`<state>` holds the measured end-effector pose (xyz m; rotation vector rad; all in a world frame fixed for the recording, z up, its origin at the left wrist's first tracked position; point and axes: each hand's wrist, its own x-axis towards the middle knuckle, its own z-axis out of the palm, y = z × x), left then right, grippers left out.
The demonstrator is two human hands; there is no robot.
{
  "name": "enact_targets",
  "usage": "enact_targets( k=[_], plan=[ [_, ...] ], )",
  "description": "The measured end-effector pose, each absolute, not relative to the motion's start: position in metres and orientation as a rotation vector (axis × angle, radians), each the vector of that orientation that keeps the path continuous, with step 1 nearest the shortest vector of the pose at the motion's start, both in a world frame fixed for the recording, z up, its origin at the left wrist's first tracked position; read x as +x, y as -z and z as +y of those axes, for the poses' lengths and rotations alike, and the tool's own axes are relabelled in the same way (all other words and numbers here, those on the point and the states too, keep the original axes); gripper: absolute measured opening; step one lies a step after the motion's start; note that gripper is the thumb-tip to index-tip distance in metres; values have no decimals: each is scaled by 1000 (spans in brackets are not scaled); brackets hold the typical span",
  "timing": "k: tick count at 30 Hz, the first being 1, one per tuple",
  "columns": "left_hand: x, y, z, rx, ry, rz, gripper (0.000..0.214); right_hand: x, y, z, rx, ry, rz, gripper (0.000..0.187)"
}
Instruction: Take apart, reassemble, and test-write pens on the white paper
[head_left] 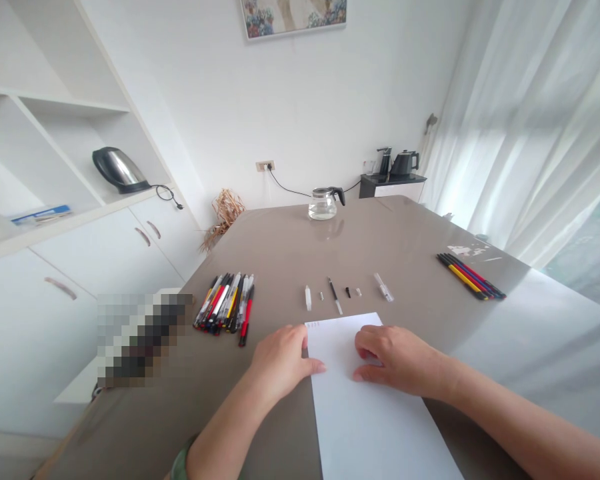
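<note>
A white sheet of paper point(370, 420) lies on the brown table point(290, 253) right in front of me. My left hand point(283, 360) rests at the sheet's left edge, fingers curled, thumb touching the paper. My right hand point(400, 360) lies on the sheet's upper part with its fingers bent down onto it. Neither hand holds anything I can make out. Just beyond the paper lies a row of small pen parts point(347, 292): a white cap, a thin refill, tiny pieces and a clear barrel.
A pile of several pens point(226, 308) lies to the left of the paper. Another bunch of several pens point(470, 275) lies at the right. A glass carafe point(324, 203) stands at the table's far edge. White shelves with a kettle point(117, 170) stand on the left.
</note>
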<state>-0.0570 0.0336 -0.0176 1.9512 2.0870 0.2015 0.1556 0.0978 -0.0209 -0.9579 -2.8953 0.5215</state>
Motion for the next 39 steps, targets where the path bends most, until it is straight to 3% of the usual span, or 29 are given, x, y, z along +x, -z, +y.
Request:
enact_targets(
  k=[6, 9, 13, 18, 39],
  plan=[
    [-50, 6, 32, 1902, -298, 2004, 32, 157, 22, 99, -940, -494, -2891, 26],
    [-43, -2, 27, 1993, -398, 1706, 34, 158, 24, 99, -903, -441, -2885, 20],
    [-38, -3, 21, 2096, -271, 1409, 47, 157, 24, 98, -877, -382, -2879, 18],
    [-36, 0, 18, 2168, -230, 1417, 62, 155, 22, 97, -900, -370, -2890, 18],
    [-37, 2, 18, 2180, -207, 1421, 61, 158, 20, 104, -912, -513, -2807, 23]
  ],
)
